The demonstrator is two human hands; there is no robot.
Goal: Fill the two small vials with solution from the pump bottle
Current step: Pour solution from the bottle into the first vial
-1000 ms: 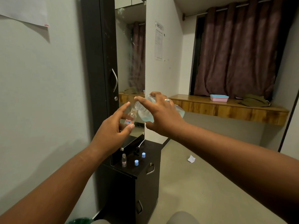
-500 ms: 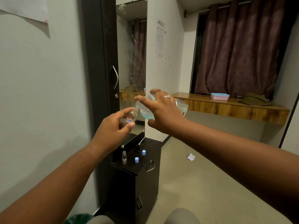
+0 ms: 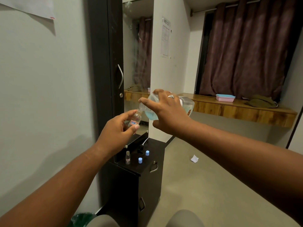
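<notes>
Up in the air, in front of a tall mirror [image 3: 138, 51], both hands meet over a black cabinet [image 3: 147, 182]. Furthest left is a bare wall with the corner of a paper sheet [image 3: 32, 5] near the top. Next comes the left hand [image 3: 115, 131], fingers and thumb curled round a small vial [image 3: 136, 119] with a red-and-blue label; the vial tilts, its open mouth pointing up and to the right. Touching or all but touching that mouth is the neck of the bottle [image 3: 151, 106], which the right hand [image 3: 168, 112] grips from above, fingers wrapped over its body, index finger stretched along the neck, a ring on one finger. The bottle lies tipped on its side with its pump off, and pale blue solution has pooled in its lower part toward the neck.

Below the hands, on the cabinet top near its left edge by the mirror frame, a second vial [image 3: 127, 157] stands upright and uncapped. Just right of it sit two blue caps [image 3: 140, 160], apart from each other, the far one [image 3: 147, 153] closer to the right edge. A dark pump head [image 3: 141, 147] lies behind them.

Right of the cabinet the floor opens wide, with a scrap of paper [image 3: 194, 158] on it. Far right, a wooden shelf [image 3: 237, 110] runs under dark curtains and carries a pink box [image 3: 225, 97].
</notes>
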